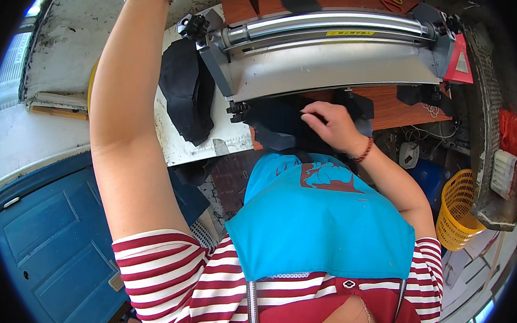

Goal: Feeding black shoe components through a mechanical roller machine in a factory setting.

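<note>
My right hand (333, 127), with a red beaded bracelet at the wrist, is at a pile of black, cloth-like pieces (278, 118) in front of a tabletop roller machine (334, 60). Its thumb and forefinger are drawn together at the black material; the other fingers are curled behind. The machine has long shiny rollers, a sloping metal plate and dark knobs at the ends. My left arm reaches up past the machine's left end. A silver bangle shows at that wrist, while the hand lies beyond the upper edge.
Another stack of black pieces (186, 93) lies left of the machine on a white board (175, 134). Red-handled scissors (389, 1) lie at the far right. Lower right is a yellow basket (459, 210) near loose cables. A blue cabinet (55, 244) stands lower left.
</note>
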{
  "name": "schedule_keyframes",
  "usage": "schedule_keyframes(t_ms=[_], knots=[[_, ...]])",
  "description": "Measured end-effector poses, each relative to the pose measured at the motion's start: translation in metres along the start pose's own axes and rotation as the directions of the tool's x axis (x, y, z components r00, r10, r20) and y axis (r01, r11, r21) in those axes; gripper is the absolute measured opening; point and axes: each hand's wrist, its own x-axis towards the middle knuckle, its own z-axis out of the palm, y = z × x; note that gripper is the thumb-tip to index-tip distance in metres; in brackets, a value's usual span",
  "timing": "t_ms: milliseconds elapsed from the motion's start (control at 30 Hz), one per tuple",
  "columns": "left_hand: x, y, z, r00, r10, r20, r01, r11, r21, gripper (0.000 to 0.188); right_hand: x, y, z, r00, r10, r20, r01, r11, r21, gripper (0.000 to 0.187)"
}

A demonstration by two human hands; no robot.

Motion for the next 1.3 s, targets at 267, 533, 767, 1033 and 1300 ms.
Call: schedule_keyframes(t_ms=[267, 533, 767, 1033, 1300], knots=[[-0.018, -0.029, 0.061, 0.930, 0.351, 0.110, -0.365, 0.842, 0.396, 0.033, 0.019, -0.010, -0.069, 0.909, 0.379, -0.174, -0.345, 0.918, 0.198, 0.025], [-0.083, -0.078, 0.117, 0.573, -0.040, 0.819, -0.543, 0.730, 0.415, 0.025, 0.068, 0.004, -0.074, 0.897, 0.381, -0.223, -0.379, 0.924, 0.052, 0.015], [-0.071, -0.109, 0.141, 0.560, -0.306, 0.770, -0.055, 0.914, 0.403, 0.050, 0.076, 0.003, -0.084, 0.943, 0.211, -0.257, -0.317, 0.801, -0.507, 0.015], [-0.042, -0.114, 0.134, 0.757, -0.459, 0.464, 0.424, 0.887, 0.185, 0.030, 0.031, -0.008, -0.056, 0.934, -0.332, -0.133, 0.160, 0.719, -0.676, 0.011], [0.024, -0.051, 0.070, 0.747, -0.480, 0.461, 0.605, 0.778, -0.169, 0.006, -0.009, 0.071, 0.061, 0.987, 0.137, 0.088, -0.046, 0.754, -0.655, 0.022]])
